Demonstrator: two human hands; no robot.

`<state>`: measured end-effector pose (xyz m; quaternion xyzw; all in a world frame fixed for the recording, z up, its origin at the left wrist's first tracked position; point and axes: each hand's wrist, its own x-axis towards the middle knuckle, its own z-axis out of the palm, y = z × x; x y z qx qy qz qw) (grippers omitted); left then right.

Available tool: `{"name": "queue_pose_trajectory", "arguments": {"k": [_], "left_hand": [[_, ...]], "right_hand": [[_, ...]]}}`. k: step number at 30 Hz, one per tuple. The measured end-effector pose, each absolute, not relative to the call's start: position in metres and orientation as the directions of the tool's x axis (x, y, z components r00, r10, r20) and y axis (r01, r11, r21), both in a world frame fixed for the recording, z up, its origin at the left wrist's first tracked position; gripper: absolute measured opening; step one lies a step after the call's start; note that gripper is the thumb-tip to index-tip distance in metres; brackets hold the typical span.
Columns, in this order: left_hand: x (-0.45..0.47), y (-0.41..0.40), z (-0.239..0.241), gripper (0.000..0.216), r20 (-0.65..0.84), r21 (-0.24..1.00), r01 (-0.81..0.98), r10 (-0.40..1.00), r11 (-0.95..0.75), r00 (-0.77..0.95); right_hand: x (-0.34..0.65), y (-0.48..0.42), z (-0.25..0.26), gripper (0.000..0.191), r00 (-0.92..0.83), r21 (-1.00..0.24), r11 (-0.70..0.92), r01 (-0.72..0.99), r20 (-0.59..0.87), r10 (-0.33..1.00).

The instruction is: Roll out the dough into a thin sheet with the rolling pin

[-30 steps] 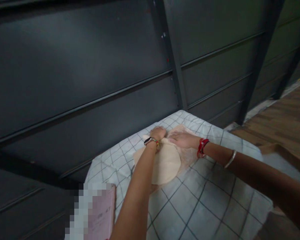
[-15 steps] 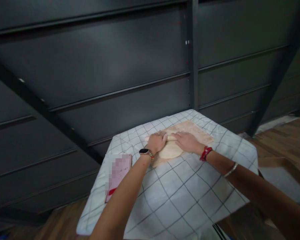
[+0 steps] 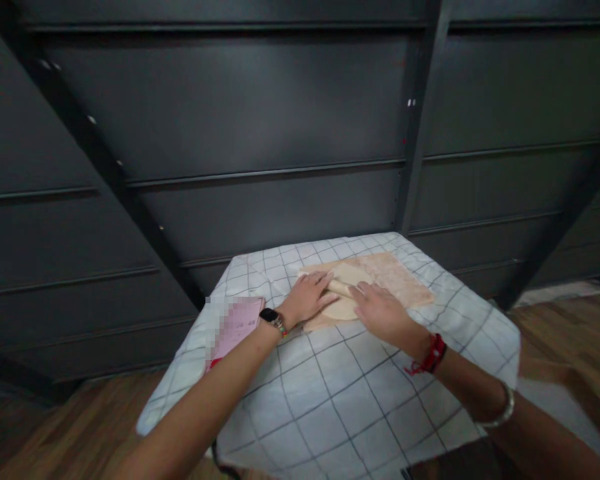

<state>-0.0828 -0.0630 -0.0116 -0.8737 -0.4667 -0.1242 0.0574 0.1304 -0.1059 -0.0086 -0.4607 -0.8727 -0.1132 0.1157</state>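
Observation:
A pale wooden rolling pin lies aslant across a thin round sheet of dough. Dough shows on both its far and near sides. My left hand is on the pin's left part, its fingers over the wood and thumb toward me. Around the right part, my right hand has its fingers bent over the pin. Beneath the dough is a tan, flour-dusted mat, partly hidden by dough and hands.
A white checked cloth covers the table. To the left of my left wrist lies a pink flat item, partly blurred out. Dark metal panels rise behind the table. A box-like thing stands on the wooden floor at right.
The rolling pin has moved toward me over the dough and turned more aslant, with both hands on it. My head view has tilted and shifted.

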Motion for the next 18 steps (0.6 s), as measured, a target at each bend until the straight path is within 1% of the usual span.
{"name": "queue_pose_trajectory", "arguments": {"k": [2, 5, 7, 9, 11, 13, 15, 18], "left_hand": [[-0.083, -0.052, -0.005, 0.052, 0.228, 0.095, 0.819, 0.813, -0.566, 0.535], [-0.080, -0.029, 0.001, 0.059, 0.174, 0.182, 0.824, 0.842, -0.537, 0.510], [-0.077, -0.012, 0.002, 0.059, 0.189, 0.198, 0.827, 0.848, -0.526, 0.494], [-0.072, 0.003, 0.000, 0.056, 0.191, 0.191, 0.843, 0.862, -0.503, 0.470], [-0.065, 0.014, -0.001, 0.050, 0.166, 0.178, 0.882, 0.897, -0.436, 0.410], [-0.058, 0.023, -0.002, 0.043, 0.132, 0.178, 0.924, 0.939, -0.337, 0.317], [-0.051, 0.030, -0.001, 0.044, 0.113, 0.195, 0.948, 0.966, -0.251, 0.232], [-0.044, 0.036, -0.002, 0.043, 0.159, 0.229, 0.951, 0.972, -0.209, 0.176]], "right_hand": [[0.134, -0.097, -0.004, 0.038, -0.553, 0.028, 0.572, 0.820, 0.297, 0.778], [0.140, -0.074, 0.004, 0.034, -0.635, -0.032, 0.667, 0.744, 0.275, 0.722], [0.145, -0.056, 0.010, 0.036, -0.683, -0.034, 0.707, 0.706, 0.228, 0.693], [0.148, -0.040, 0.013, 0.039, -0.695, -0.045, 0.709, 0.703, 0.169, 0.699], [0.151, -0.030, 0.013, 0.039, -0.701, -0.082, 0.714, 0.696, 0.138, 0.699], [0.151, -0.027, 0.008, 0.040, -0.718, -0.129, 0.732, 0.669, 0.145, 0.681], [0.150, -0.030, 0.000, 0.042, -0.716, -0.153, 0.737, 0.659, 0.174, 0.676], [0.144, -0.042, -0.010, 0.043, -0.666, -0.119, 0.695, 0.709, 0.213, 0.715]]}}
